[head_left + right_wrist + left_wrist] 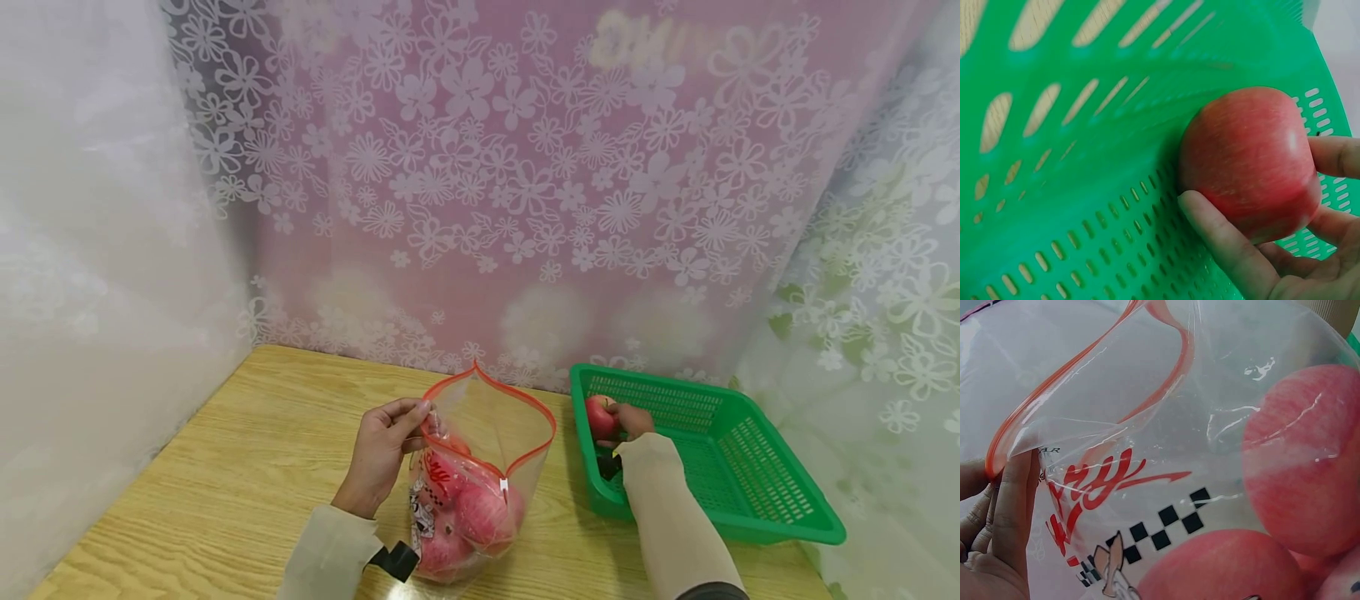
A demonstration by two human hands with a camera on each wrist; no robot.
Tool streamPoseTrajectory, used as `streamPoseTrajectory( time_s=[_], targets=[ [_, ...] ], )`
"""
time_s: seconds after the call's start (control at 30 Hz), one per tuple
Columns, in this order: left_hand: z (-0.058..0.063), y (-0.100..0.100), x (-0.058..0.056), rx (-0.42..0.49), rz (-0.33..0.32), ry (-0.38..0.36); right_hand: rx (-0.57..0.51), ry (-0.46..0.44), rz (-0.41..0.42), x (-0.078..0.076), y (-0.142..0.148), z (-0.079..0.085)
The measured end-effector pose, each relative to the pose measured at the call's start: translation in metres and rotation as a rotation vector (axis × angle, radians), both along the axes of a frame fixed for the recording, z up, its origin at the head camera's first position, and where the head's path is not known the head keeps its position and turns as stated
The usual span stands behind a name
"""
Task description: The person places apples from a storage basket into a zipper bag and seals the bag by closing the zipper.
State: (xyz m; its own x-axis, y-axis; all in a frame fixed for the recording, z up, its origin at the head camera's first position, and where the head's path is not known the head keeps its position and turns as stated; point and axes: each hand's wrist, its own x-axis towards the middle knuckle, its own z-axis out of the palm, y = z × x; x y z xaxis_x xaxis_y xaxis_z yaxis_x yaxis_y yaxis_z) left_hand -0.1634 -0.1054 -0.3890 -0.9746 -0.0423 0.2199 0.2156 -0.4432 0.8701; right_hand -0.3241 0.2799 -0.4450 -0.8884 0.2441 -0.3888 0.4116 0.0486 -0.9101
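My left hand (pixel 382 448) pinches the red-edged mouth of a clear zip bag (pixel 534 467) by its left side, and the mouth gapes wide. Several red apples (pixel 480 510) lie in the bag, showing through the plastic with its red lettering and black checks in the left wrist view. Inside the green basket (pixel 780 467), at its left end, my right hand (pixel 633 421) grips a single apple (pixel 1250 164). The right wrist view shows the thumb on one side of that apple and the fingers round the other.
The bag stands on a wooden table (pixel 247 467), left of the slotted basket. A pink flowered curtain (pixel 480 183) hangs behind the table, and pale sheeting (pixel 112 208) closes the left side. Another flowered sheet (pixel 885 350) hangs close along the basket's right.
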Motion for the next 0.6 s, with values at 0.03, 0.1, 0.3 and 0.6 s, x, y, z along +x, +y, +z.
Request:
streamPoseTrajectory(
  time_s=[0.03, 0.1, 0.3, 0.6],
  targets=[
    [0.000, 0.000, 0.000, -0.001, 0.000, -0.001, 0.001, -0.001, 0.000, 0.000, 0.000, 0.001],
    [0.000, 0.000, 0.000, -0.001, 0.001, -0.003, 0.006, -0.005, -0.001, 0.001, -0.001, 0.002],
    [0.001, 0.000, 0.000, -0.001, -0.003, -0.003, 0.021, -0.003, 0.014, 0.002, -0.002, 0.005],
    [0.000, -0.001, 0.000, 0.003, -0.004, -0.004, 0.022, 0.006, 0.013, 0.004, -0.008, 0.015]
  ],
)
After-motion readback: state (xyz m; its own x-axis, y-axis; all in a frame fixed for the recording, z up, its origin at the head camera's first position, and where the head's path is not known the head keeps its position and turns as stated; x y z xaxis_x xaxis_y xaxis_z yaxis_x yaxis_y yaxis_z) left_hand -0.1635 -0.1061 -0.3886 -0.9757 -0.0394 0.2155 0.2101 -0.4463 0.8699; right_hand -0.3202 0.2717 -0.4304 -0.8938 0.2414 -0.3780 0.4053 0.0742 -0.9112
